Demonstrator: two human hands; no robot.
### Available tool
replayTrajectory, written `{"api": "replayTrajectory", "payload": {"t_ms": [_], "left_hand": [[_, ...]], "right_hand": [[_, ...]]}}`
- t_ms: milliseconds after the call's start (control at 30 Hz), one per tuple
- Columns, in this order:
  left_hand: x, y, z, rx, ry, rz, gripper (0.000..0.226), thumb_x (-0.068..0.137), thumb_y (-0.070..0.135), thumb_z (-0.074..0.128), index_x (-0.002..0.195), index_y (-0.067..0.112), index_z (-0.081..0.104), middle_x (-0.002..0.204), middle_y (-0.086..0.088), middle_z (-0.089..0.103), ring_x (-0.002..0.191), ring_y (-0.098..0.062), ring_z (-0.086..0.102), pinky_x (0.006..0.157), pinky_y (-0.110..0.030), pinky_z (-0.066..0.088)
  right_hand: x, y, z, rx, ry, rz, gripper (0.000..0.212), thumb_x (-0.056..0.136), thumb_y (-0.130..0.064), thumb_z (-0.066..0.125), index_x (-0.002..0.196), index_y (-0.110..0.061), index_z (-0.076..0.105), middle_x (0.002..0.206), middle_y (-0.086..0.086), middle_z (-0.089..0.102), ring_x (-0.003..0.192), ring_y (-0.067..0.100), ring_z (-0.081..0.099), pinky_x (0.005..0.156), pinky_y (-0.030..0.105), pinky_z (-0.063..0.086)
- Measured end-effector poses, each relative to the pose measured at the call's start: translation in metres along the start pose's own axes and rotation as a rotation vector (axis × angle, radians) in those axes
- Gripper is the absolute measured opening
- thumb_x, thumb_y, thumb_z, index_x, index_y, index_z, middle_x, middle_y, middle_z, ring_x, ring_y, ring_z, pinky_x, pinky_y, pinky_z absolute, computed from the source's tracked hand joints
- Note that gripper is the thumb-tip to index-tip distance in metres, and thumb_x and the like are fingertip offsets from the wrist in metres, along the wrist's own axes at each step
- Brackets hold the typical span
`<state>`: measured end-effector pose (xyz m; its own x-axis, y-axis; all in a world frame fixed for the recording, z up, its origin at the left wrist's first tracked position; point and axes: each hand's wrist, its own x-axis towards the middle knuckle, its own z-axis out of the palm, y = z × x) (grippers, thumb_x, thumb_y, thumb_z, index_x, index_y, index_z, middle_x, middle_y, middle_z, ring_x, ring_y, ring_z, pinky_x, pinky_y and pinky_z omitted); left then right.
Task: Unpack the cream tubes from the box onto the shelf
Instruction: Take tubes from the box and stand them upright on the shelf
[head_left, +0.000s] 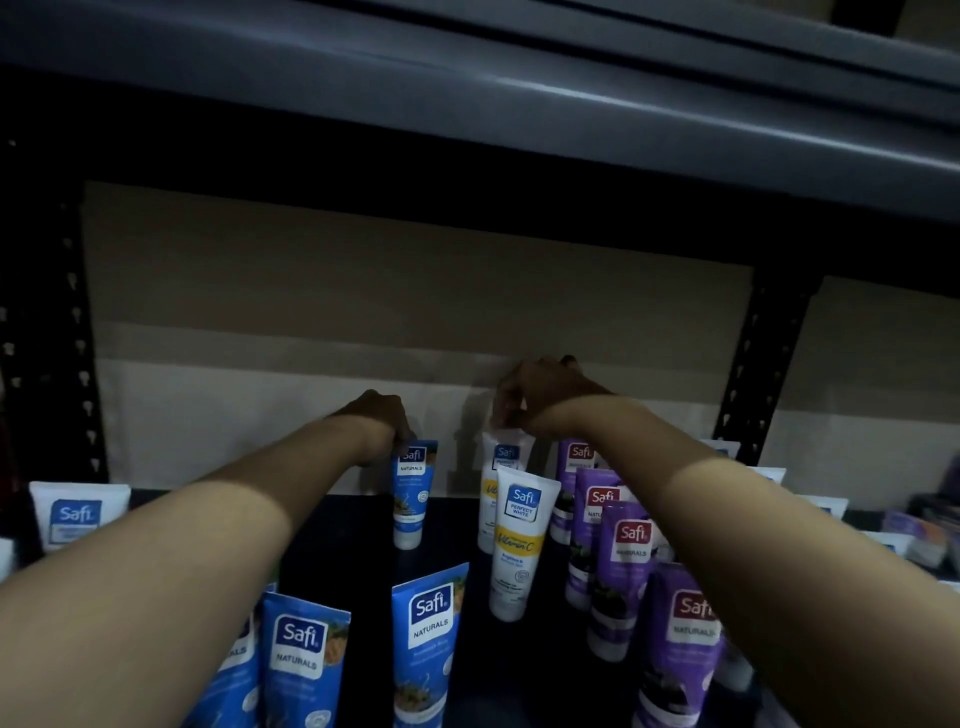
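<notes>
All stand upright, cap down, on the dark shelf (363, 561): back blue tube (413, 493), back white tube (506, 456) just behind a front white tube (519, 545), purple tubes (623, 566) rowed at right, blue tubes (428, 639) nearest.

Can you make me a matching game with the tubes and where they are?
Things:
1. small blue plastic tube at the back
2. rear white plastic tube with yellow band
3. row of purple plastic tubes

Places:
A. right of the white tubes
B. top held by the left hand
C. top held by the right hand

Pairs: 1-B, 2-C, 3-A
</notes>
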<state>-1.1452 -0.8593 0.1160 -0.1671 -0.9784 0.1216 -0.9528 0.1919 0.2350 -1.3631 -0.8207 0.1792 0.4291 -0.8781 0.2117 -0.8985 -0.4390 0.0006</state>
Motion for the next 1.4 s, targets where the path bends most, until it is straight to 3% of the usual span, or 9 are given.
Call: {"api": "replayTrajectory", "payload": {"t_ms": [133,233,367,467,533,667,833,1100,1400], "left_hand": [[-0.002,0.001,-0.001,0.006,-0.002,-0.009,0.028,0.094,0.016,0.057,0.121,0.012,0.064,0.125,-0.010,0.060,0.112,-0.023,0.058,0.091,-0.028,0.045],[-0.005,0.001,-0.001,0.011,0.015,-0.009,0.028,0.094,0.015,0.059,0.120,0.010,0.065,0.126,-0.011,0.061,0.112,-0.024,0.058,0.093,-0.028,0.045],[-0.008,0.001,-0.003,0.017,0.041,-0.002,0.028,0.090,0.010,0.061,0.118,0.009,0.068,0.125,-0.012,0.062,0.109,-0.025,0.061,0.096,-0.032,0.049],[-0.009,-0.001,-0.005,0.010,0.036,-0.001,0.028,0.088,0.009,0.063,0.114,0.009,0.071,0.121,-0.014,0.064,0.107,-0.025,0.062,0.096,-0.033,0.049],[-0.010,-0.001,-0.006,0.007,0.038,0.005,0.027,0.088,0.008,0.062,0.113,0.010,0.071,0.121,-0.014,0.064,0.108,-0.026,0.062,0.095,-0.032,0.048],[-0.010,-0.001,-0.006,0.016,0.021,0.007,0.028,0.088,0.012,0.064,0.115,0.012,0.071,0.122,-0.012,0.064,0.110,-0.024,0.060,0.097,-0.032,0.048],[-0.012,0.001,-0.006,0.015,0.024,-0.017,0.028,0.089,0.008,0.059,0.115,0.010,0.070,0.123,-0.012,0.063,0.109,-0.024,0.060,0.096,-0.031,0.048],[-0.013,0.003,-0.006,-0.004,0.030,-0.041,0.024,0.090,0.008,0.059,0.111,0.008,0.071,0.120,-0.011,0.065,0.109,-0.023,0.060,0.093,-0.030,0.047],[-0.016,0.005,-0.009,0.043,-0.003,-0.024,0.035,0.092,0.013,0.059,0.127,0.013,0.062,0.133,-0.008,0.059,0.120,-0.022,0.055,0.097,-0.026,0.042]], "right_hand": [[-0.013,-0.005,-0.014,0.067,-0.354,0.057,0.043,0.082,-0.056,0.062,0.113,-0.025,0.065,0.114,-0.005,0.065,0.106,0.017,0.058,0.097,0.037,0.045],[-0.026,-0.011,-0.017,-0.065,-0.496,0.036,0.044,0.080,-0.049,0.070,0.116,-0.025,0.065,0.106,-0.010,0.062,0.099,0.012,0.056,0.088,0.029,0.043],[-0.036,-0.018,-0.016,-0.096,-0.382,0.023,0.028,0.084,-0.031,0.071,0.108,-0.019,0.069,0.106,-0.004,0.068,0.087,0.010,0.059,0.076,0.023,0.049],[-0.037,-0.019,-0.014,-0.014,-0.316,0.041,0.020,0.084,-0.027,0.071,0.104,-0.022,0.072,0.096,-0.008,0.068,0.070,0.001,0.054,0.057,0.013,0.044],[-0.039,-0.018,-0.012,0.020,-0.269,0.043,0.017,0.084,-0.027,0.071,0.100,-0.024,0.073,0.091,-0.010,0.067,0.069,0.000,0.054,0.054,0.012,0.041],[-0.042,-0.014,-0.005,0.087,-0.207,0.059,0.012,0.083,-0.026,0.072,0.095,-0.025,0.074,0.081,-0.013,0.066,0.073,0.002,0.058,0.060,0.015,0.043],[-0.043,-0.013,-0.001,0.124,-0.194,0.066,0.013,0.082,-0.024,0.073,0.095,-0.023,0.075,0.088,-0.010,0.069,0.093,0.007,0.063,0.084,0.024,0.050],[-0.044,-0.014,-0.005,0.106,-0.199,0.056,0.015,0.081,-0.024,0.074,0.096,-0.023,0.075,0.083,-0.012,0.065,0.092,0.008,0.063,0.079,0.021,0.048],[-0.043,-0.014,-0.004,0.147,-0.242,0.082,0.018,0.084,-0.021,0.071,0.101,-0.021,0.072,0.095,-0.008,0.067,0.097,0.010,0.060,0.080,0.023,0.048]]}}
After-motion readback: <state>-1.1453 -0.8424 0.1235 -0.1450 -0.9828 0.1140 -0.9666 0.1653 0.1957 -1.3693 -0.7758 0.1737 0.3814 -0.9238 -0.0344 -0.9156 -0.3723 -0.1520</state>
